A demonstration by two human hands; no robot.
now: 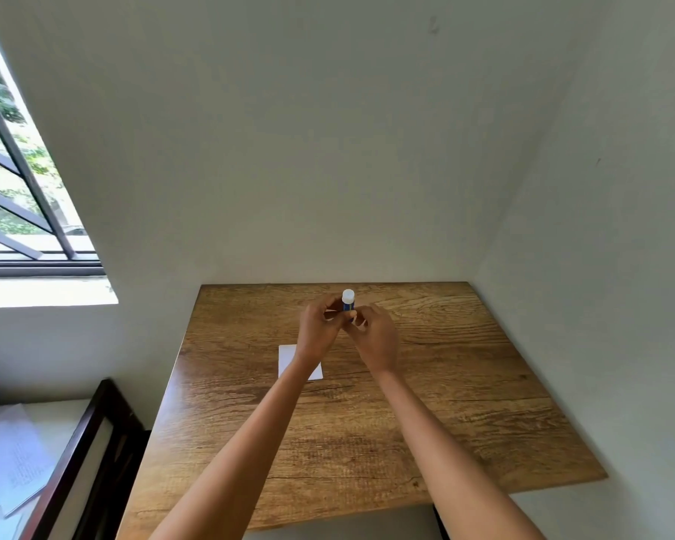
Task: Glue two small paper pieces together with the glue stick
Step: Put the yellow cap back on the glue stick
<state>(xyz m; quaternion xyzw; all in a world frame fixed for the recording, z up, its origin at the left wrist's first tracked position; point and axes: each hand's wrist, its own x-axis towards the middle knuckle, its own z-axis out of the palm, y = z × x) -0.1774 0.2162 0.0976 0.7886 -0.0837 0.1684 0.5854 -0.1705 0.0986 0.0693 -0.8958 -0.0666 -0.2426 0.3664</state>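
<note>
— What had the hands got hold of?

— Both met over the far middle of the bench (464,403). The right hand (378,339) and the left hand (318,331) each curled round the glue stick (348,302), held upright, white cap still on.

— How best to uncap it?

— I'd judge: steady the blue barrel low with one hand, pull the cap straight off, no squeezing.

— And the count?

— One glue stick. One paper piece (289,360) lay flat beneath the left wrist; a second I couldn't make out.
</note>
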